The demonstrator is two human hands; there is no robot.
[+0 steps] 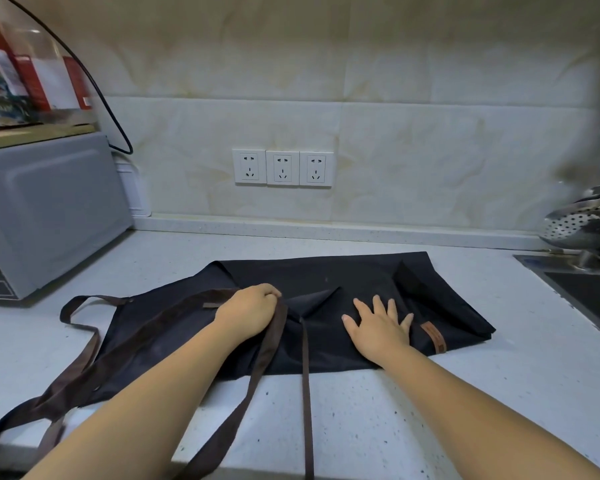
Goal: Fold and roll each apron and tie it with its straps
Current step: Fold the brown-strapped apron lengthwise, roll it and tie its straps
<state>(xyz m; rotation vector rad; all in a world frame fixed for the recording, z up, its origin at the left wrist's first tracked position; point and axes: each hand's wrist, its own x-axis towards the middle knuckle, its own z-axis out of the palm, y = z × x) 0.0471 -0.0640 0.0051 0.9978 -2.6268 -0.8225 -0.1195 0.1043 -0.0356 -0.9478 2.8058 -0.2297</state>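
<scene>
Two bare forearms reached in over the near edge of the pale speckled counter (pixel 465 393). The left grip (pixel 248 311) was curled closed around a wide brown strap (pixel 267 355), which ran from the fist down past the counter's front edge. A thinner strap (pixel 305 375) lay just beside it and also trailed off the edge. The right grip (pixel 381 327) lay open, fingers spread flat, pressing on the dark apron (pixel 326 275) just beside its brown leather tag (pixel 433 337). The apron lay partly folded across the middle of the counter, its neck loop (pixel 80 303) spilling out to the left. A grey microwave (pixel 49 209) stood at far left, three wall sockets (pixel 283 167) behind, and a sink (pixel 586 285) at right.
</scene>
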